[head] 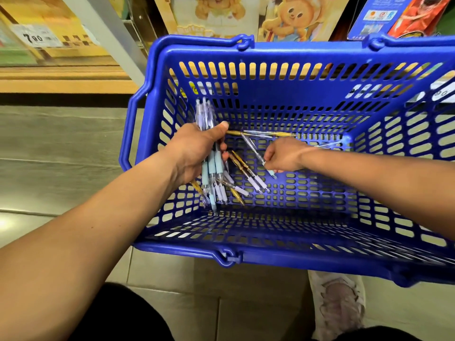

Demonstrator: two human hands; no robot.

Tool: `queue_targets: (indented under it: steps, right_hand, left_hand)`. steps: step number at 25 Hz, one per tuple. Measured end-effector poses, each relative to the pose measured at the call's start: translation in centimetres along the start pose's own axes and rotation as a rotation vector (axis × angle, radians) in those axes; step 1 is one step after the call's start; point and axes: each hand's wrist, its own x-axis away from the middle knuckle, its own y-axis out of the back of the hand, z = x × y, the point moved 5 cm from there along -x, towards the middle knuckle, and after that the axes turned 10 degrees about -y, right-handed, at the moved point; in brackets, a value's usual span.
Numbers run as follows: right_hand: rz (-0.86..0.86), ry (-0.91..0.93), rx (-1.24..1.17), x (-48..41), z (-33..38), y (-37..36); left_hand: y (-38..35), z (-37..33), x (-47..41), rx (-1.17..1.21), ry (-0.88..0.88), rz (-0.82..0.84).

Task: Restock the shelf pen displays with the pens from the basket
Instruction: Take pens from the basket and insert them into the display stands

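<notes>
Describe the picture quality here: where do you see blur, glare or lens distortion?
Head view: the wide lens bows the rim of the blue basket and stretches both forearms; the price label on the shelf at upper left is smeared by blur; a bright patch of glare sits on the floor at the left edge; the left hand and its bundle of pens look fairly sharp.

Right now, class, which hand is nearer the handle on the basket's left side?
Left. The left hand, gripping a bunch of pens, is inside the basket close to that handle; the right hand pinches one pen farther to the right.
</notes>
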Motion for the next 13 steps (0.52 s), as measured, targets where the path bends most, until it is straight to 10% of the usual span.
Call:
queue_targets:
  steps: [5, 13]
  right_hand:
    - [0.213, 0.203, -0.744, 3.9, 2.4, 1.0]
    - [0.012, 0.298, -0.718, 6.7, 6.8, 0.7]
  left_hand:
    - [0.3, 0.7, -0.5, -0.016, -0.030, -0.144]
    - [-1.6, 0.6, 0.7, -0.013, -0.014, -0.070]
